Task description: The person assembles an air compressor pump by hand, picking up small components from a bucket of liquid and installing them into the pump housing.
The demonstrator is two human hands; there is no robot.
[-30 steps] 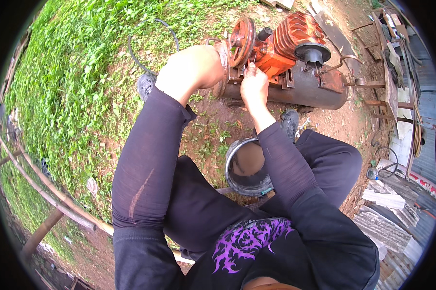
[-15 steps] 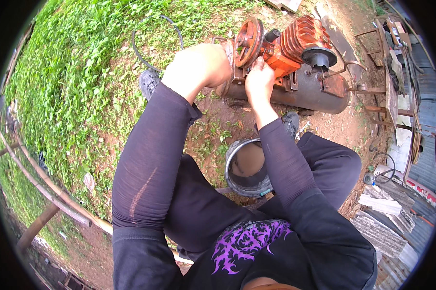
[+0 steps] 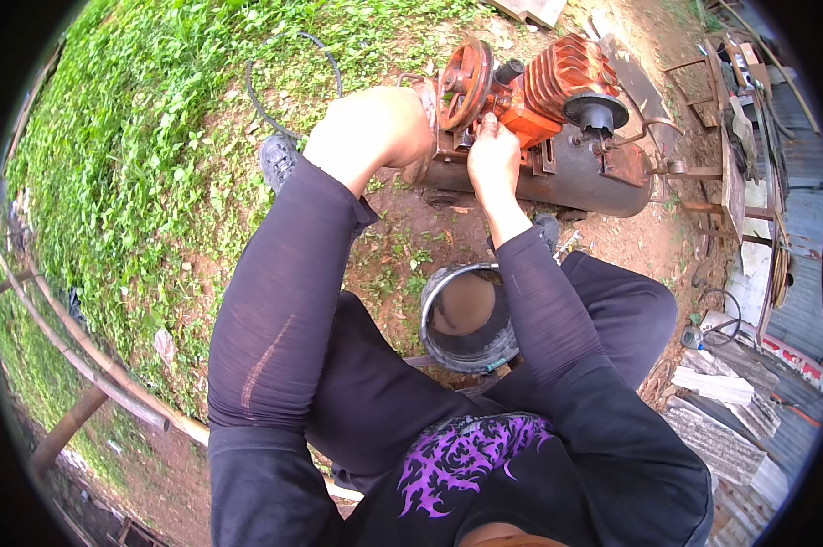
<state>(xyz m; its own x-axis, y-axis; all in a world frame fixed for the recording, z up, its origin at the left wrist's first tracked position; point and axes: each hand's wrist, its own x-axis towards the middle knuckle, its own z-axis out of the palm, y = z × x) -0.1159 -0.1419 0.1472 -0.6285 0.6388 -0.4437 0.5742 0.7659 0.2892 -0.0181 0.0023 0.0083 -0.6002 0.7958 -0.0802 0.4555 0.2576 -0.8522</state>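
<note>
An old air compressor lies on the ground in front of me: an orange finned pump point(image 3: 568, 73) with a spoked flywheel point(image 3: 463, 84) on top of a dark, rusty tank point(image 3: 586, 178). My left hand point(image 3: 372, 129) is curled at the flywheel's left side, and its fingertips are hidden behind the hand. Just right of the flywheel's lower edge, my right hand point(image 3: 494, 159) is closed in a pinch against the base of the pump. Whatever it grips is too small or covered to make out.
A black bucket point(image 3: 429, 339) of murky water stands between my legs. A dark hose point(image 3: 258, 108) curves over grass at the far left. Bamboo poles point(image 3: 101, 351) run along the left side. Roofing sheets and scrap point(image 3: 717, 433) lie at right, below a cluttered bench point(image 3: 735, 155).
My right hand has shifted slightly down and to the right against the pump base. My left hand stays by the flywheel. The whole view has moved a little.
</note>
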